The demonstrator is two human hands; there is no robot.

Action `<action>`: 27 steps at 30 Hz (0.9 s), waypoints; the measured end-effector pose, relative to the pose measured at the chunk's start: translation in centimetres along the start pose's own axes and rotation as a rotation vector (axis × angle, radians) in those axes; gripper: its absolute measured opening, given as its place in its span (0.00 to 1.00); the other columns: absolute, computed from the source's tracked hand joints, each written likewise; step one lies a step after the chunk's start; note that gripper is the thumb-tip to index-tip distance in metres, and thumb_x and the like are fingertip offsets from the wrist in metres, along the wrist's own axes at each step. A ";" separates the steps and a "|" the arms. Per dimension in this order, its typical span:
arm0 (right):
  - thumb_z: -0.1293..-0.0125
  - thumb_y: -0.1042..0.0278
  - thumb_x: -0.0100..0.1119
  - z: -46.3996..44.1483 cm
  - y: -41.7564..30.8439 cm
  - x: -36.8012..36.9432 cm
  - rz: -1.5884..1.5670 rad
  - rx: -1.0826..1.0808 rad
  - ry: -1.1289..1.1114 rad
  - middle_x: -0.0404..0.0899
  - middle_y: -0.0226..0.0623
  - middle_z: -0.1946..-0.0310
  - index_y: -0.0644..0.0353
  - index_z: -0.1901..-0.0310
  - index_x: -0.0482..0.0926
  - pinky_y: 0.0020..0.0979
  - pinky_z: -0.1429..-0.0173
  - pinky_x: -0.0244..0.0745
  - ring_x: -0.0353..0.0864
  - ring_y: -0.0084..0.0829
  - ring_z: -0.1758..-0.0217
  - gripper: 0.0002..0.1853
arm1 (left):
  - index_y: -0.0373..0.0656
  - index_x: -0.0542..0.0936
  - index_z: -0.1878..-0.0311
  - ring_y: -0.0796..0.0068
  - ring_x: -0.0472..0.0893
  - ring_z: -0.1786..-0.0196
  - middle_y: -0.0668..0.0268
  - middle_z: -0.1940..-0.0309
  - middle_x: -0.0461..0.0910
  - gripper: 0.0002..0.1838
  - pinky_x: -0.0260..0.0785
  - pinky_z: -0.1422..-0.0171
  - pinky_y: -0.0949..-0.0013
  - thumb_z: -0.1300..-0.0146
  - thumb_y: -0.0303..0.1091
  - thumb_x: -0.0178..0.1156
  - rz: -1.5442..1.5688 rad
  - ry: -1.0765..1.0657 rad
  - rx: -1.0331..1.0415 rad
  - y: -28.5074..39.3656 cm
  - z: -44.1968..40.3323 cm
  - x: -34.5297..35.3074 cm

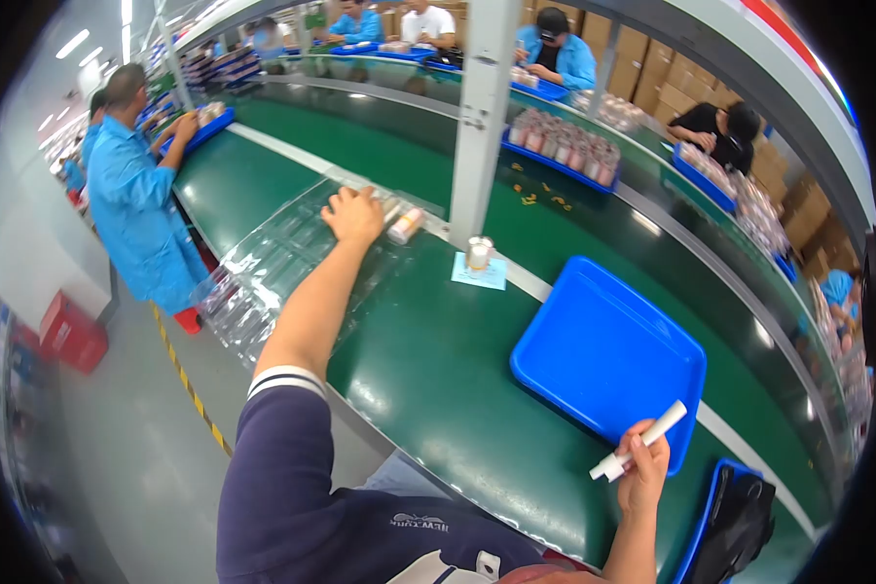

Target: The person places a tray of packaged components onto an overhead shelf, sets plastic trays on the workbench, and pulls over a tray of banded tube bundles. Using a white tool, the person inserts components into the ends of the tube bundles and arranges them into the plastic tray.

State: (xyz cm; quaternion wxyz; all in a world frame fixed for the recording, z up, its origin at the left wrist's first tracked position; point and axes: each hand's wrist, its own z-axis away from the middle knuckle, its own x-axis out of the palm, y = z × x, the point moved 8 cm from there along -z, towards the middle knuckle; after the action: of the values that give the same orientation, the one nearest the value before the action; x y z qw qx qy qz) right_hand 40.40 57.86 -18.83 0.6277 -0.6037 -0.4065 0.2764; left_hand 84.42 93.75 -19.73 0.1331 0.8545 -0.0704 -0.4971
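My left hand point(353, 216) reaches over the green work surface, its fingers spread on the top end of a clear plastic sheet point(282, 255). Just right of those fingers lies a small pale bottle point(406, 226), with another partly hidden beside the hand. In my right hand point(644, 457) is a white tube point(658, 425), held slanted over the near corner of a blue tray point(608, 350). A small white jar point(479, 253) stands on a light blue card point(480, 272) between the two hands, near the metal post.
A white post point(476, 127) rises beyond the card. A blue tray of bottles point(563, 151) sits across the belt. At the lower right, a black bag point(740, 516) lies in another blue tray. Co-workers in blue stand at left and sit opposite.
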 end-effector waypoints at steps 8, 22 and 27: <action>0.44 0.67 0.60 0.5 0.1 0.6 -0.025 0.048 -0.002 0.69 0.29 0.81 0.58 0.67 0.71 0.17 0.76 0.52 0.62 0.16 0.80 0.08 | 0.70 0.78 0.53 0.58 0.60 0.39 0.64 0.44 0.64 0.15 0.45 0.35 0.46 0.43 0.52 0.52 0.297 -0.056 -0.131 -3.6 -3.1 3.6; 0.44 0.65 0.47 -1.5 -2.2 -2.2 -0.257 -0.055 0.075 0.65 0.31 0.85 0.68 0.59 0.74 0.22 0.77 0.54 0.59 0.21 0.81 0.16 | 0.47 0.77 0.64 0.64 0.72 0.53 0.64 0.58 0.74 0.13 0.58 0.48 0.60 0.57 0.27 0.60 0.967 -0.122 1.378 21.7 24.4 -17.6; 0.48 0.67 0.47 -6.0 -4.0 -1.7 -0.413 -0.043 0.031 0.70 0.33 0.72 0.65 0.61 0.72 0.22 0.73 0.58 0.60 0.21 0.79 0.14 | 0.44 0.77 0.63 0.69 0.74 0.59 0.66 0.66 0.75 0.12 0.57 0.40 0.57 0.49 0.40 0.60 0.699 -0.272 1.587 24.0 30.8 -12.8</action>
State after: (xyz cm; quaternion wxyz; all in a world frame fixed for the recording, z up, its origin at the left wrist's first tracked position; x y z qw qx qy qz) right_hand 44.02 52.78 -14.87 0.6643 -0.5250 -0.5175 0.1238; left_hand 51.59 69.20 -16.46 -0.3654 0.5580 -0.6682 -0.3297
